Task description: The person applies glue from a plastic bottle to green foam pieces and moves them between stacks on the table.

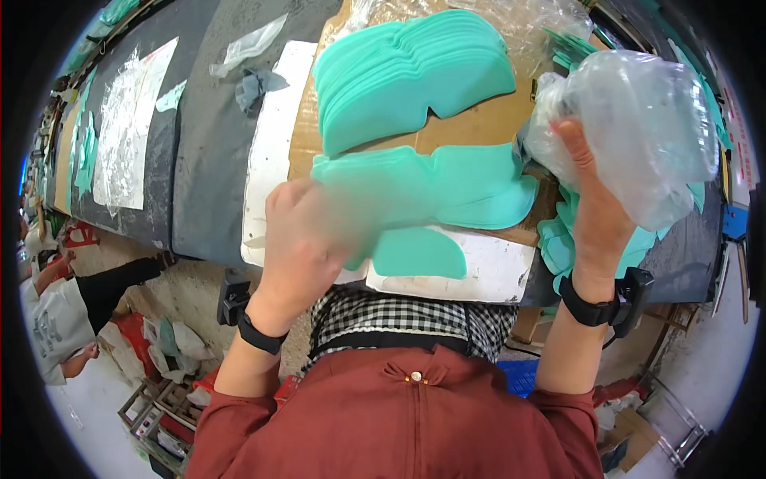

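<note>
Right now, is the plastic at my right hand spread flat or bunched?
Bunched: the clear plastic bulges and wrinkles at the right hand.

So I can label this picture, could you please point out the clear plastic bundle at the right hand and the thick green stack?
Clear plastic bundle [650, 132]: head view, middle of its crumpled surface.
Thick green stack [407, 94]: head view, middle of its nearest piece.

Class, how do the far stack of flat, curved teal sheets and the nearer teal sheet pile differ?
The far stack of flat, curved teal sheets is thick; the near teal sheet pile looks thinner. The left hand partly hides the near pile; no hand covers the far stack. Both are teal.
</note>
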Tool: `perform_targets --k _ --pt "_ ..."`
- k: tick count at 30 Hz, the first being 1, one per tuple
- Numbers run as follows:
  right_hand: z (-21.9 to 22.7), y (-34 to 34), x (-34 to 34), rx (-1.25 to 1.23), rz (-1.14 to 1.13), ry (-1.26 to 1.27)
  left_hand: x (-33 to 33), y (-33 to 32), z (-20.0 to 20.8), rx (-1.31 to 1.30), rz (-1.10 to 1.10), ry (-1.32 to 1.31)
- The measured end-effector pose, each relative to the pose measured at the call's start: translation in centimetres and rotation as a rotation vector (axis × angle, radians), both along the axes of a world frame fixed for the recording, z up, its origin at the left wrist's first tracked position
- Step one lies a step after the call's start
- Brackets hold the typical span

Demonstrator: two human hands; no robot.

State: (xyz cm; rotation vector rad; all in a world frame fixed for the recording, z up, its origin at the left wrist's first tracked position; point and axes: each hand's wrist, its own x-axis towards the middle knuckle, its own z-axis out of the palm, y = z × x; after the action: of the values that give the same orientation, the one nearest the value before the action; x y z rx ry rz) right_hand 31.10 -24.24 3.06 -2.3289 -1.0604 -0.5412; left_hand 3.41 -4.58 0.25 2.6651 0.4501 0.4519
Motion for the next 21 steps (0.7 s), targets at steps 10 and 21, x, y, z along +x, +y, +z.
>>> perform_targets --k 10,21 --pt "0.4 0.6 -8.8 0.351 0.208 0.500 -1.3 0.3 -2.5 -0.044 0.273 -0.230" --pt "-2.7 8.1 -15.4 0.149 0.601 0.296 -5.9 2.4 -4.6 0.044 0.530 -0.387"
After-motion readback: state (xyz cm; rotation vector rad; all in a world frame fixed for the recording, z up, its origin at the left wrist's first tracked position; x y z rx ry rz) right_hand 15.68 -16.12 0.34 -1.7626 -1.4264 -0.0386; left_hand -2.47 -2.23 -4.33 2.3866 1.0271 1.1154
